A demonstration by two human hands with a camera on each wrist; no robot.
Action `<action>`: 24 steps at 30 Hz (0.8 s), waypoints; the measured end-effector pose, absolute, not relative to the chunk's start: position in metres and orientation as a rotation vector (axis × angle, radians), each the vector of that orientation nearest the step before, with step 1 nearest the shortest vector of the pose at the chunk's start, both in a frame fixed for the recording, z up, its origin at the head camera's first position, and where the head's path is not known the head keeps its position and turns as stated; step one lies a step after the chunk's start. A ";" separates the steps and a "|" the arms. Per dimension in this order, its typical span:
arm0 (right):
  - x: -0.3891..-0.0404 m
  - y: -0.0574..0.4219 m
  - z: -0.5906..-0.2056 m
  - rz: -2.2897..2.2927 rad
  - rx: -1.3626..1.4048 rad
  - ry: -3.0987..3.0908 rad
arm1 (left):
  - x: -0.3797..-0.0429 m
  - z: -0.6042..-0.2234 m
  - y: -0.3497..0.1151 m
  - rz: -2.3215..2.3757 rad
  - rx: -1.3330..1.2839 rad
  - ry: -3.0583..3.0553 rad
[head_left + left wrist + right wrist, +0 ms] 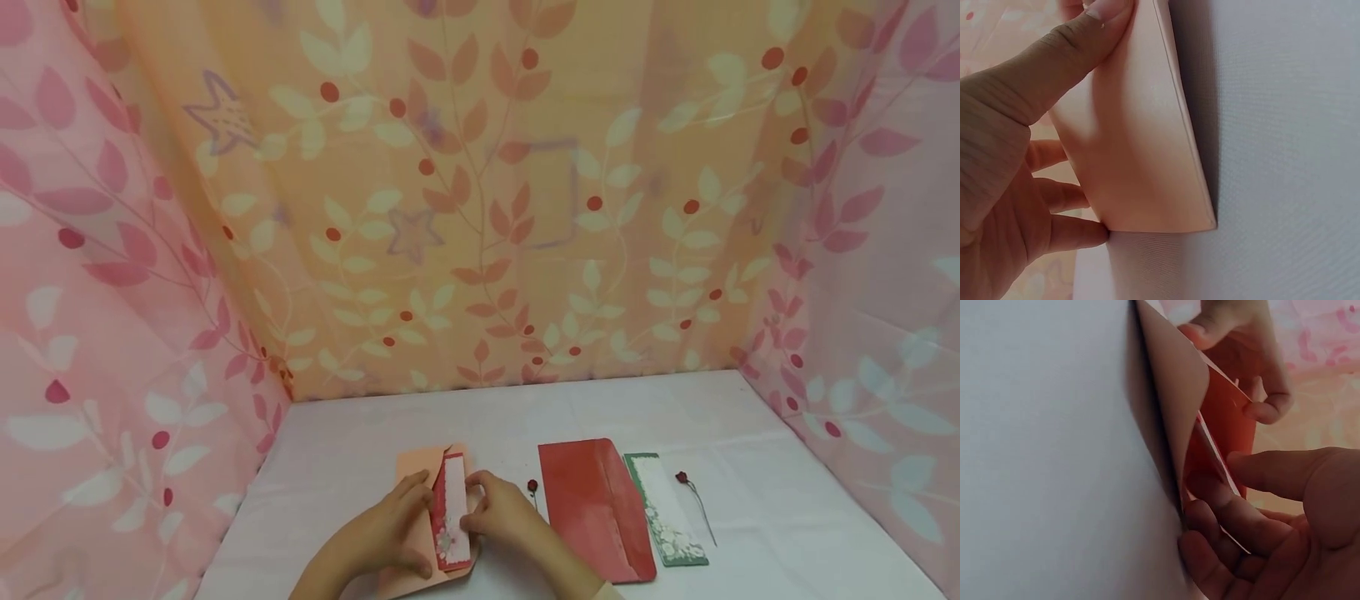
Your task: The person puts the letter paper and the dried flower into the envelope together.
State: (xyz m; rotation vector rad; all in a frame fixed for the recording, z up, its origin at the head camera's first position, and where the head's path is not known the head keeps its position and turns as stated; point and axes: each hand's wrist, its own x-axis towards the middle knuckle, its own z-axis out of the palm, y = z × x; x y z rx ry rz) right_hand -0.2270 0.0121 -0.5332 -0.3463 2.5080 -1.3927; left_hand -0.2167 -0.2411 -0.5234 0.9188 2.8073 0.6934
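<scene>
Above the white bench (337, 429), the left hand's (395, 523) fingers grip a peach paper envelope (1150, 165), the right hand's (501, 510) a narrow, red-bordered floral card (456, 496).

"Where is there room to pass?"
"Behind the peach envelope (422, 533) and red envelope (585, 508), a strip of surface (487, 417) runs up to the patterned backdrop (465, 250)."
"And between the envelopes?"
"Blocked by the right hand (502, 508) and a small rose (532, 485). A green card (670, 510) flanks the red envelope's right."

left hand (393, 522) gripping peach envelope (414, 463), right hand (504, 510) pinching red-edged card (456, 498), red envelope (583, 510) nearby
</scene>
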 end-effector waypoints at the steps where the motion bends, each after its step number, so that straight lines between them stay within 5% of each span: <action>1: -0.229 0.014 -0.532 -1.402 -0.375 2.487 | -0.217 -0.524 -0.241 0.692 0.915 2.807; 24: -0.247 0.011 -0.527 -1.399 -0.481 2.327 | -0.216 -0.524 -0.239 0.747 0.898 2.790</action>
